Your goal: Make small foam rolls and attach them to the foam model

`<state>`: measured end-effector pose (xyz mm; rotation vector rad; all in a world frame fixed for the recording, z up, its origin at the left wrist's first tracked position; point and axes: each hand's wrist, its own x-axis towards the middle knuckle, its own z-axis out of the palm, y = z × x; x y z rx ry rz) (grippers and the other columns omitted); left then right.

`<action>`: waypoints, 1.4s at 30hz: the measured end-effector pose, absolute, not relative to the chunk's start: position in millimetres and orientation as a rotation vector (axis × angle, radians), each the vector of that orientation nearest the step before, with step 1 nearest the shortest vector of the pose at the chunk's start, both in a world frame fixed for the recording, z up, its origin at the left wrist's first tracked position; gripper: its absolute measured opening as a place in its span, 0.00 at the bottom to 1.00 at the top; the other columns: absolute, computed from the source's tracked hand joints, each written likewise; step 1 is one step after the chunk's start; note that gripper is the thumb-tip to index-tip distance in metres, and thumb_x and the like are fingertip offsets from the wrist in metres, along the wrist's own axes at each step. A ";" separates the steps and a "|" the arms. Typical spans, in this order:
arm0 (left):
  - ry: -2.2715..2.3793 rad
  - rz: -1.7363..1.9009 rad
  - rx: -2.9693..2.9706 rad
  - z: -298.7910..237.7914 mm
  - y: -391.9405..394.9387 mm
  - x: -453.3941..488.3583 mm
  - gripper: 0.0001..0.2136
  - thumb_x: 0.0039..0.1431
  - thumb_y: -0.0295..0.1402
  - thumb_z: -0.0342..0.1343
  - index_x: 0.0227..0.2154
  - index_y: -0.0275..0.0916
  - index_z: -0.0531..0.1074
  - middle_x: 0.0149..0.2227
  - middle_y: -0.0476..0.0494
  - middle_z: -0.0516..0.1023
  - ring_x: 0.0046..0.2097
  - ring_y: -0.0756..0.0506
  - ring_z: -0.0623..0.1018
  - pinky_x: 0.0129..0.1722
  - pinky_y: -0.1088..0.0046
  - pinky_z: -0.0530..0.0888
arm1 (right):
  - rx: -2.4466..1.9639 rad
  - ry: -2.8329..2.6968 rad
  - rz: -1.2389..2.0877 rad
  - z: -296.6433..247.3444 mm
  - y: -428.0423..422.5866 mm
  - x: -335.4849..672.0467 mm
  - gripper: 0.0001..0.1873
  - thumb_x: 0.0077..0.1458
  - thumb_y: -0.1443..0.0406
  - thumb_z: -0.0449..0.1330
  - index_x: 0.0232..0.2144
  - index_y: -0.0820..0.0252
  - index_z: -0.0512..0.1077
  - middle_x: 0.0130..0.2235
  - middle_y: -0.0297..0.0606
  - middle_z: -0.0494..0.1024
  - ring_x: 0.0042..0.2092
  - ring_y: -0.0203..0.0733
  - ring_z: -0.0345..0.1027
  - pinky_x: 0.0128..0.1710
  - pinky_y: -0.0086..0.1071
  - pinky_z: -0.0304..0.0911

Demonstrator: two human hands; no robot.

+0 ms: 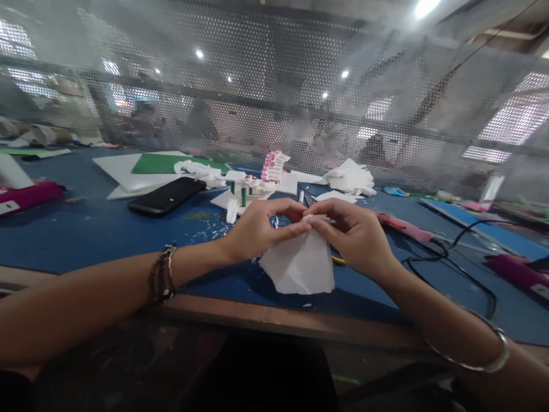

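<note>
My left hand [261,229] and my right hand [351,234] meet above the blue table top [86,234], both pinching the upper edge of a folded white paper piece [300,266] that hangs down between them. The fingers of each hand are closed on the paper. Just beyond my hands stand small white paper flowers on green stems [244,191] and a white-and-pink paper stack [274,166].
A black phone [167,195] lies at the left, near white and green sheets [150,166]. A pile of white paper pieces [349,177] sits behind my right hand. A pink tool with a black cable [429,252] lies at the right. A perforated metal screen [274,86] closes the table's far side.
</note>
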<state>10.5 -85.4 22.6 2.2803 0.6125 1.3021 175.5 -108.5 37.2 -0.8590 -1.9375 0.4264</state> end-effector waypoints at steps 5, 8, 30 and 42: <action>0.634 1.334 2.163 20.5 -88.2 14.2 0.06 0.50 0.33 0.56 0.29 0.35 0.71 0.30 0.47 0.77 0.33 0.51 0.74 0.36 0.78 0.69 | -0.839 -1.955 0.433 34.8 -107.2 175.8 0.03 0.48 0.67 0.56 0.28 0.61 0.69 0.30 0.34 0.73 0.31 0.32 0.67 0.28 0.24 0.63; 0.627 1.310 2.117 20.8 -86.3 14.0 0.06 0.49 0.33 0.57 0.26 0.35 0.70 0.28 0.48 0.75 0.31 0.52 0.73 0.34 0.79 0.69 | -0.824 -1.965 0.493 34.7 -107.7 176.3 0.03 0.48 0.67 0.56 0.29 0.61 0.68 0.29 0.34 0.72 0.31 0.32 0.66 0.27 0.24 0.62; 0.570 1.228 1.778 26.0 -84.7 14.3 0.06 0.48 0.32 0.55 0.23 0.36 0.66 0.23 0.51 0.66 0.26 0.54 0.66 0.24 0.80 0.63 | -0.679 -2.044 -0.155 36.9 -111.7 180.9 0.07 0.49 0.70 0.56 0.29 0.54 0.72 0.30 0.30 0.78 0.29 0.33 0.70 0.28 0.27 0.65; 0.548 1.228 1.715 24.9 -82.3 14.9 0.04 0.48 0.30 0.55 0.23 0.36 0.66 0.23 0.52 0.66 0.26 0.54 0.66 0.24 0.80 0.63 | -0.835 -2.013 0.086 32.3 -107.8 179.0 0.08 0.49 0.66 0.57 0.35 0.58 0.71 0.32 0.33 0.76 0.31 0.33 0.70 0.31 0.27 0.64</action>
